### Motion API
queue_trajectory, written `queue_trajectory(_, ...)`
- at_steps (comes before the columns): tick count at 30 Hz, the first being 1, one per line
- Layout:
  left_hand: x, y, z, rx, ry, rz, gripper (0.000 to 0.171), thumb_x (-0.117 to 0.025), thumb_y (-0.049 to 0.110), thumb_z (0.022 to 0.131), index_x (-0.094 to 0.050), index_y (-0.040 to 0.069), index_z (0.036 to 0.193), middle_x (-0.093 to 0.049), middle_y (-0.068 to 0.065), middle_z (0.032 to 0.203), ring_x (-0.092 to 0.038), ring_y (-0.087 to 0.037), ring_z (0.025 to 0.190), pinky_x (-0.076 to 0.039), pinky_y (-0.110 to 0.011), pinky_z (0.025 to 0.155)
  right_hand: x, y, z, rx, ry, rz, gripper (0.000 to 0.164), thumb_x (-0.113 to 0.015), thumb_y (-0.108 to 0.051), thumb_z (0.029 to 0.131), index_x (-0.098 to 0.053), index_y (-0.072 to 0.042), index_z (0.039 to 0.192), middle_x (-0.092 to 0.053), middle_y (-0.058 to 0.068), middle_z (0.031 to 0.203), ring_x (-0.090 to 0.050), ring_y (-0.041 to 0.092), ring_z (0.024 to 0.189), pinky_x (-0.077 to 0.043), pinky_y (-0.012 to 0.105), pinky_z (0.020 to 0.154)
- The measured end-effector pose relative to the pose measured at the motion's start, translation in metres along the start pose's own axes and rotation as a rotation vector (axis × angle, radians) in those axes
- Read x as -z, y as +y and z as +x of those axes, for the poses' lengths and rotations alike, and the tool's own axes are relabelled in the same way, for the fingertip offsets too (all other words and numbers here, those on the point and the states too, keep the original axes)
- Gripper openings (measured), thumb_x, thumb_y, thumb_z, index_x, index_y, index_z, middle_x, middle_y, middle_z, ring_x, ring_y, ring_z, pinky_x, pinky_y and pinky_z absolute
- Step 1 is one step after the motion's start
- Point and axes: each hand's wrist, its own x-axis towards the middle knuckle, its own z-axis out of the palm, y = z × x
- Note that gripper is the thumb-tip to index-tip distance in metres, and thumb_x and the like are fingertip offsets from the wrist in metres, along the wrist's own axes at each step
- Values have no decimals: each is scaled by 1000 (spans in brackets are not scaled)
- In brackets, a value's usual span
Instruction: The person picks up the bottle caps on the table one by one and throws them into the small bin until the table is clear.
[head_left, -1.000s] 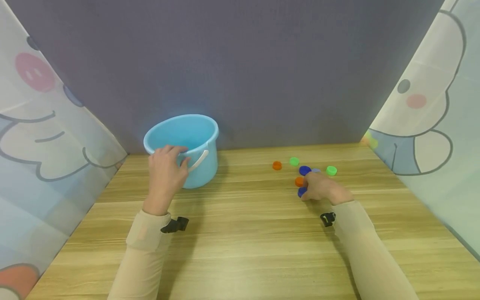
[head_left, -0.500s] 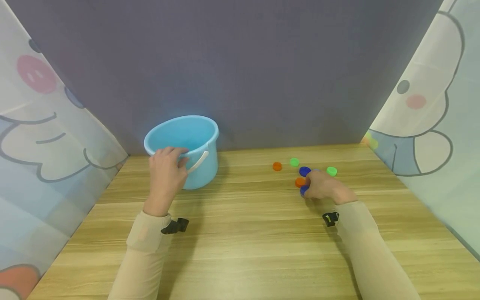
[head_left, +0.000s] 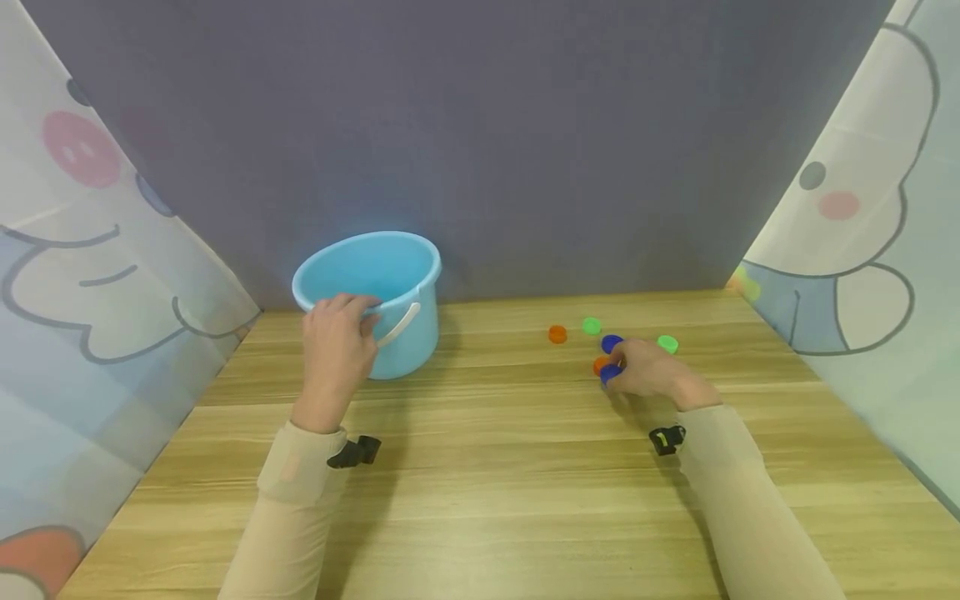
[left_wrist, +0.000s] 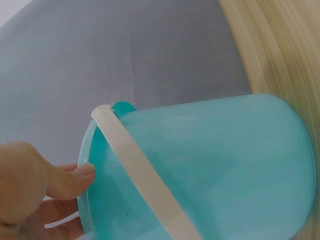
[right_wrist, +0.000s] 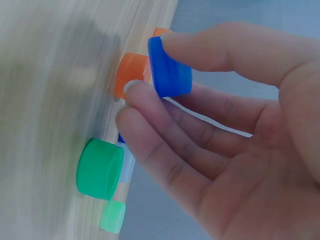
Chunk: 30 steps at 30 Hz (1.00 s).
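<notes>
On the left, a light blue bucket [head_left: 408, 337] with a white handle [left_wrist: 145, 177] stands upright on the wooden table [head_left: 480, 500]. My left hand [head_left: 337, 354] grips its near rim, the thumb on the outer side and the other fingers over the edge. At the right my right hand [head_left: 652, 371] pinches a dark blue bottle cap [right_wrist: 172, 72] between thumb and fingers, held just off the tabletop. Right beside it lies an orange cap [head_left: 601, 365], partly covered by the fingers. Behind sits another dark blue cap [head_left: 611, 343].
Around the right hand lie more loose caps: an orange one [head_left: 557, 333], a green one [head_left: 592, 326] and a second green one [head_left: 667, 343]. A pale blue cap [right_wrist: 127, 165] shows past the fingers in the right wrist view. A dark grey panel [head_left: 480, 167] rises behind the table.
My right hand has closed on the near blue cap and lifted it slightly up and away from the table. The left hand stays on the bucket's rim.
</notes>
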Motion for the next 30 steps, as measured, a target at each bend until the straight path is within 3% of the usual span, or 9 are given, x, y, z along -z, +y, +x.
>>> queue_trajectory(5, 1, 2, 0, -9, 0, 7, 18, -70, -7, 88, -73, -3, 105, -71, -24, 101, -59, -43, 89, -43, -58, 87, -1, 3, 0, 20, 11, 42, 53, -74, -20, 90, -58, 14, 127, -63, 27, 124, -61, 41, 112, -52, 51, 90)
queue_trajectory(9, 1, 4, -1, -16, -1, 12, 18, -70, -7, 87, -74, -3, 104, -71, -24, 100, -60, -43, 88, -44, -57, 84, -2, 4, 2, 40, 30, 54, 46, -73, -21, 92, -63, 10, 125, -65, 24, 123, -61, 41, 113, -52, 52, 92)
queue_trajectory(14, 1, 6, -1, -34, 2, 15, 17, -72, -7, 86, -74, -3, 103, -71, -24, 98, -60, -43, 85, -45, -55, 79, -6, 4, 4, 59, 55, 48, 39, -73, -23, 92, -68, 4, 120, -67, 21, 119, -63, 36, 107, -52, 50, 90)
queue_trajectory(20, 2, 8, -1, -59, 1, 18, 18, -73, -7, 84, -75, -3, 102, -72, -24, 97, -61, -43, 81, -46, -54, 75, -9, 6, 8, 67, 55, 58, 43, -74, -25, 92, -67, 7, 121, -69, 18, 114, -65, 29, 99, -54, 46, 85)
queue_trajectory(30, 2, 13, -2, -58, -28, 17, 18, -73, -6, 86, -75, -3, 104, -72, -23, 99, -61, -43, 85, -47, -54, 80, -12, 3, 9, 86, 93, 52, 47, -74, -28, 91, -66, 7, 122, -69, 18, 114, -65, 31, 101, -53, 50, 89)
